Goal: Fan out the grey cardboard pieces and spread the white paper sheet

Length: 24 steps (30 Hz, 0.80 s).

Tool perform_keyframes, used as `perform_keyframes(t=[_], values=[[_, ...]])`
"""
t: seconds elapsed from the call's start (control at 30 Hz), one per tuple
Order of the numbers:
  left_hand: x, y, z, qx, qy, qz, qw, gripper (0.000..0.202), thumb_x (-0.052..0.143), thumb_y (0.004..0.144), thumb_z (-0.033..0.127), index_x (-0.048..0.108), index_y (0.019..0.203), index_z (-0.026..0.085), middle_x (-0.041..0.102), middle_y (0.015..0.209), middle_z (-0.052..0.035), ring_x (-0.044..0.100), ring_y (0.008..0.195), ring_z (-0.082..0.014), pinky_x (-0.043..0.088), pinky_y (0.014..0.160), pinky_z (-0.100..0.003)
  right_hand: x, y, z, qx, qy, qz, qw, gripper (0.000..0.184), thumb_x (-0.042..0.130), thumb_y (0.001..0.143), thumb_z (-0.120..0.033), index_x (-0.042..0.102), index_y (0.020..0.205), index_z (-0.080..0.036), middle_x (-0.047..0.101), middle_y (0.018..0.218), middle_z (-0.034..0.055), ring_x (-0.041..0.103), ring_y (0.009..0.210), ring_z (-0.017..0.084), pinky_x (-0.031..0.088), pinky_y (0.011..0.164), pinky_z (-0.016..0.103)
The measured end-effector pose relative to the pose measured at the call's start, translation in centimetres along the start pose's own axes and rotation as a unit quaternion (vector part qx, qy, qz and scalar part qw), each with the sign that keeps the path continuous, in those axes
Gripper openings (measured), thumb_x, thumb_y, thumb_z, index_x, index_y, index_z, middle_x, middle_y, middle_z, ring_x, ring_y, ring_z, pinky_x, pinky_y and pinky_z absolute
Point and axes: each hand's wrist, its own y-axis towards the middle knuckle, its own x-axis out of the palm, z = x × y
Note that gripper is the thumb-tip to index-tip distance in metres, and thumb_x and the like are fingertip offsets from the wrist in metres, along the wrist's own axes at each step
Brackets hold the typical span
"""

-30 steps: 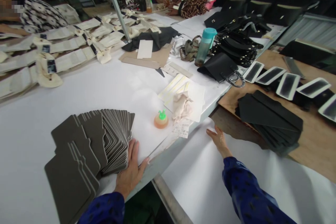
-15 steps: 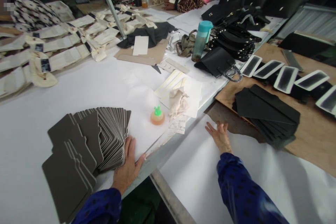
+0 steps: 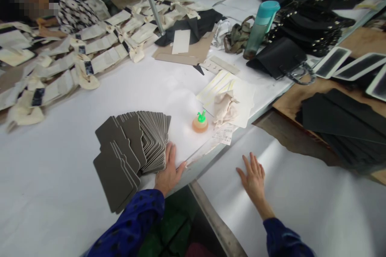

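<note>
My left hand (image 3: 168,172) lies at the table's near edge, fingers stretched out against the right side of a fanned stack of dark grey flat pieces with pale edges (image 3: 126,144). The hand looks open and flat; parts of the fingertips are hard to make out beside the stack. My right hand (image 3: 252,176) is open over the white sheet (image 3: 220,184) of the lower side surface, fingers spread, nothing in them. Between the two hands, farther back, stands a small round bottle (image 3: 200,122) with a green nozzle and orange liquid.
Right of the bottle lie a crumpled cloth (image 3: 224,108) and papers. Farther back stand a teal-lidded bottle (image 3: 261,28) and a black handbag (image 3: 279,58). Black panels (image 3: 343,116) are piled on the right board. Cream fabric pieces (image 3: 102,52) cover the far left, near another person.
The view has swung left, so the table things sit farther right. My right hand has drawn back toward me over the white sheet, its fingers straighter. My left hand stays beside the stack.
</note>
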Motion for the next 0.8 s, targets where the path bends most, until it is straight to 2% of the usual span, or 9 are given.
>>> perform_keyframes(t=[0.07,0.13,0.2,0.3,0.37,0.43,0.6,0.67,0.8], values=[[0.0,0.0,0.1,0.006,0.001,0.007,1.000,0.071,0.050,0.098,0.043,0.025,0.155,0.009,0.031,0.162,-0.0185,0.028,0.150,-0.0313,0.029,0.122,-0.045,1.1,-4.6,-2.1,0.009,-0.024,0.018,1.000,0.061,0.062,0.095,-0.040,0.039,0.150,-0.025,0.027,0.163,0.0122,0.029,0.146,0.039,0.026,0.114,0.068],[0.0,0.0,0.3,0.016,0.002,0.016,1.000,0.070,0.050,0.098,0.042,0.026,0.154,0.008,0.031,0.162,-0.0196,0.027,0.151,-0.0324,0.027,0.122,-0.047,2.2,-7.7,-3.2,0.003,-0.032,0.018,0.999,0.067,0.061,0.096,-0.042,0.032,0.153,-0.025,0.023,0.164,0.0134,0.031,0.145,0.039,0.035,0.111,0.065],[0.0,0.0,0.4,0.025,0.003,0.026,0.999,0.069,0.050,0.098,0.041,0.027,0.154,0.007,0.032,0.161,-0.0214,0.027,0.150,-0.0339,0.025,0.123,-0.050,2.8,-9.1,-3.0,-0.008,-0.046,0.009,0.999,0.064,0.059,0.097,-0.040,0.033,0.153,-0.025,0.027,0.162,0.0137,0.037,0.142,0.037,0.039,0.109,0.062],[0.0,0.1,0.3,0.037,0.003,0.038,0.999,0.070,0.052,0.098,0.039,0.027,0.154,0.006,0.033,0.160,-0.0233,0.029,0.149,-0.0358,0.022,0.123,-0.053,3.1,-9.2,-2.1,-0.013,-0.088,-0.003,0.996,0.062,0.062,0.095,-0.042,0.039,0.150,-0.025,0.030,0.161,0.0128,0.035,0.143,0.038,0.030,0.113,0.066],[0.1,0.2,0.3,0.040,0.001,0.042,0.998,0.071,0.053,0.097,0.039,0.026,0.154,0.007,0.034,0.160,-0.0234,0.030,0.149,-0.0364,0.019,0.124,-0.054,3.7,-8.6,-2.3,-0.018,-0.113,-0.017,0.993,0.061,0.064,0.093,-0.041,0.043,0.148,-0.025,0.028,0.162,0.0118,0.030,0.145,0.039,0.023,0.114,0.070],[0.1,0.2,0.3,0.041,-0.001,0.044,0.998,0.071,0.053,0.096,0.039,0.027,0.154,0.007,0.034,0.160,-0.0231,0.030,0.149,-0.0367,0.017,0.124,-0.055,5.1,-7.6,-3.8,-0.038,-0.123,-0.045,0.991,0.058,0.066,0.093,-0.039,0.046,0.146,-0.026,0.029,0.162,0.0108,0.029,0.146,0.039,0.023,0.114,0.070],[-0.1,0.2,0.4,0.045,-0.004,0.050,0.998,0.070,0.054,0.096,0.040,0.032,0.152,0.004,0.034,0.159,-0.0244,0.029,0.148,-0.0384,0.019,0.123,-0.055,9.9,-3.0,-8.4,-0.077,-0.106,-0.102,0.986,0.045,0.065,0.093,-0.039,0.057,0.134,-0.021,0.050,0.147,0.0107,0.047,0.135,0.033,0.037,0.110,0.061],[-0.2,0.2,0.5,0.047,-0.004,0.054,0.997,0.070,0.054,0.096,0.040,0.033,0.151,0.003,0.034,0.158,-0.0255,0.029,0.148,-0.0391,0.020,0.123,-0.054,10.8,-0.4,-8.7,-0.065,-0.101,-0.102,0.988,0.038,0.064,0.095,-0.036,0.060,0.129,-0.021,0.056,0.140,0.0104,0.053,0.128,0.030,0.042,0.107,0.057],[-0.2,0.3,0.5,0.051,-0.003,0.060,0.997,0.072,0.057,0.095,0.039,0.031,0.153,0.004,0.034,0.159,-0.0245,0.028,0.149,-0.0390,0.020,0.123,-0.053,11.2,4.5,-7.3,-0.020,-0.083,-0.079,0.993,0.039,0.064,0.095,-0.035,0.059,0.130,-0.020,0.057,0.139,0.0098,0.057,0.123,0.030,0.047,0.102,0.055]])
